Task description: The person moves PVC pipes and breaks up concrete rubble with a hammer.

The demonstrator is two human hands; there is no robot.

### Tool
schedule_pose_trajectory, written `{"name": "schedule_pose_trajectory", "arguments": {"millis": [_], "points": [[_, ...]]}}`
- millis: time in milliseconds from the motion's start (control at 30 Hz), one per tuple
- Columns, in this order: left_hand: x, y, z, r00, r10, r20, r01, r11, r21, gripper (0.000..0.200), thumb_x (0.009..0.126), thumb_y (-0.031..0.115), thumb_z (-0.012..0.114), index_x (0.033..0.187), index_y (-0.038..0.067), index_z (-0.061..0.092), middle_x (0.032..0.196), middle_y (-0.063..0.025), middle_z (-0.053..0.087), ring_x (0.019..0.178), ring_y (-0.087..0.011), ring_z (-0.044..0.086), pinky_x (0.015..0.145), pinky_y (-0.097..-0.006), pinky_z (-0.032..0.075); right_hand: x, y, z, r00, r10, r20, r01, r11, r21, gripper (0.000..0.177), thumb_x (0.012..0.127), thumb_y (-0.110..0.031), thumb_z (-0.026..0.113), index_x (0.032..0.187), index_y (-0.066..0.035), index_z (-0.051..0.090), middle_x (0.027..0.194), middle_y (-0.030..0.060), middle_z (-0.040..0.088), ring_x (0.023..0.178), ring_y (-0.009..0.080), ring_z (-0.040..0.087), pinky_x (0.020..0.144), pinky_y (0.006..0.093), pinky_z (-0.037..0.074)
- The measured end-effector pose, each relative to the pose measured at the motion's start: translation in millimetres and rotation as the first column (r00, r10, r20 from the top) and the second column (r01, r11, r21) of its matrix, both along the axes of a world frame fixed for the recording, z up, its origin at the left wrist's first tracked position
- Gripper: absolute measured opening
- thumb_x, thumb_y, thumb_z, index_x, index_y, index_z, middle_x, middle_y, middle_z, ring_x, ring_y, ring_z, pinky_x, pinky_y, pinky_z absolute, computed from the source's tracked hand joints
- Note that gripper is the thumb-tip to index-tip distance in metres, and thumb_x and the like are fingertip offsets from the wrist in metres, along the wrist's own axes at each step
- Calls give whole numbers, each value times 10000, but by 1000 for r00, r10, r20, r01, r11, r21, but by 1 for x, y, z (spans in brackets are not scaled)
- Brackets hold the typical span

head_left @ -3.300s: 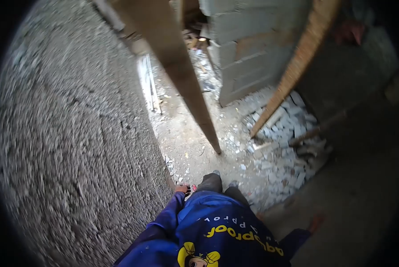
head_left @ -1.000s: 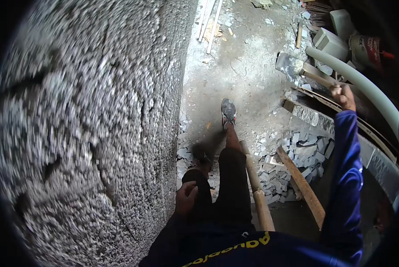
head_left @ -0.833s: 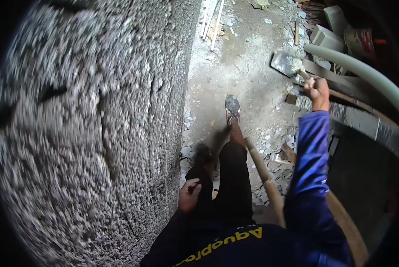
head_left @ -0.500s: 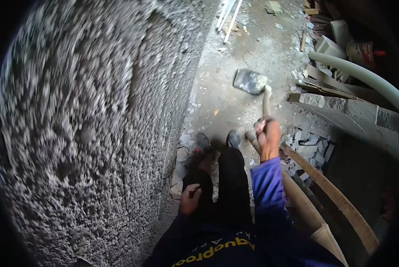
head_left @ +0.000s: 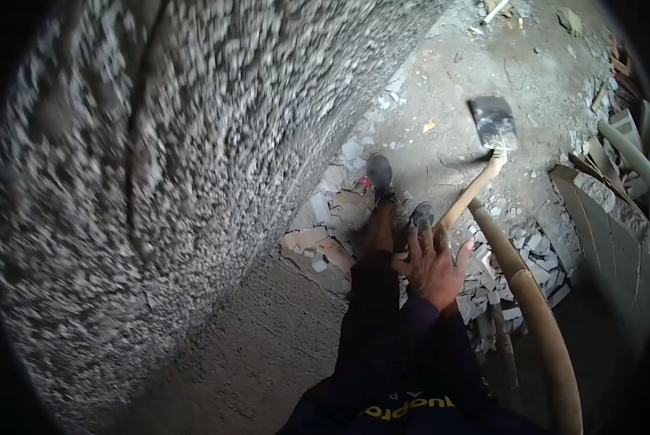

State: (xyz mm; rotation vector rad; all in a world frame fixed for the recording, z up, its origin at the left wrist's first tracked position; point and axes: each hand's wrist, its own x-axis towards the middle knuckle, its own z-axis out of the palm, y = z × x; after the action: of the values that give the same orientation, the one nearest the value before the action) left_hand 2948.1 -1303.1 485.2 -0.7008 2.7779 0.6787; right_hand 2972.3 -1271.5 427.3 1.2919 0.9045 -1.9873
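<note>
A shovel (head_left: 494,125) with a dusty dark blade and a pale wooden handle slants from the floor area ahead down to my hands. Its blade casts a shadow and seems slightly raised off the ground. My left hand (head_left: 438,274) lies over the handle, back up, with fingers and thumb spread apart. Beneath it, my right hand (head_left: 401,264) is mostly covered; only a little skin shows, and it appears wrapped round the handle. My shoes (head_left: 380,175) stand on the floor just beyond the hands.
A rough grey wall (head_left: 216,138) rises close on the left. Broken tile pieces (head_left: 539,261) lie at the right, beside a long pole (head_left: 535,304). Further right are a leaning slab (head_left: 600,225) and a pale pipe (head_left: 629,152). A yellowish scrap (head_left: 429,126) lies on the concrete floor.
My left hand has moved from my thigh to the shovel handle, over my right hand. My right hand has drawn in closer. The view has turned, shifting the shovel rightward.
</note>
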Motion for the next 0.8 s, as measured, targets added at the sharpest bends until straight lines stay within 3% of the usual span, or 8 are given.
{"name": "schedule_pose_trajectory", "arguments": {"millis": [67,167,300,400,533,667,733,800], "points": [[4,-2,-6,966,-61,252,73,997,-38,753,927,610,410,1356,-4,482,1385,-164,471,1259,-335,408,905,-532,331,3,4,-12,1000,27,11,-26,995,-98,271,1000,-275,498,1054,-9,497,838,97,581,745,217,600,640,336,511],[14,-2,-25,946,-150,286,183,979,-90,760,910,618,432,1360,6,481,1303,-159,518,1205,-322,431,905,-500,332,-8,11,-27,999,33,35,-23,969,-246,295,998,-286,504,1074,-2,489,844,100,580,769,222,600,677,347,514],[27,-4,-77,916,-208,344,333,872,-359,356,892,290,529,1150,51,577,1002,-94,598,992,-253,548,860,-524,367,-34,29,-71,996,-56,68,76,936,-345,329,996,-301,512,1101,8,478,852,103,580,801,230,600,726,362,518],[33,-15,-100,788,-229,572,459,837,-297,189,862,197,546,1001,70,570,873,-87,626,857,-230,619,839,-464,413,-27,56,-163,979,-200,44,204,931,-303,338,996,-327,510,1071,2,483,862,113,582,814,251,601,767,389,513],[69,-31,-109,803,-322,502,433,893,-121,78,848,149,557,903,98,539,787,-67,622,730,-194,649,694,-340,471,-20,77,-213,963,-269,21,268,943,-198,314,999,-334,508,994,-20,513,831,113,578,778,247,590,726,372,517],[110,-18,-81,826,-375,420,487,850,-198,137,875,210,569,966,110,552,716,-68,622,667,-237,659,593,-389,496,-25,100,-239,936,-347,-62,327,920,-218,257,967,-306,579,935,-54,539,788,57,568,720,161,576,622,310,530],[117,-23,-60,813,-209,544,183,978,103,254,864,317,632,1008,117,569,723,-125,647,668,-291,676,583,-450,518,-33,113,-264,933,-349,-92,328,926,-189,222,955,-287,592,930,-72,546,763,35,567,679,153,571,591,299,523],[150,-40,-65,724,-147,674,1,977,212,366,829,404,693,1027,119,579,738,-149,663,668,-324,678,584,-470,526,-28,115,-280,978,-182,-101,174,981,-85,199,920,-258,631,895,-94,519,684,-6,531,559,134,529,518,282,492]]}}
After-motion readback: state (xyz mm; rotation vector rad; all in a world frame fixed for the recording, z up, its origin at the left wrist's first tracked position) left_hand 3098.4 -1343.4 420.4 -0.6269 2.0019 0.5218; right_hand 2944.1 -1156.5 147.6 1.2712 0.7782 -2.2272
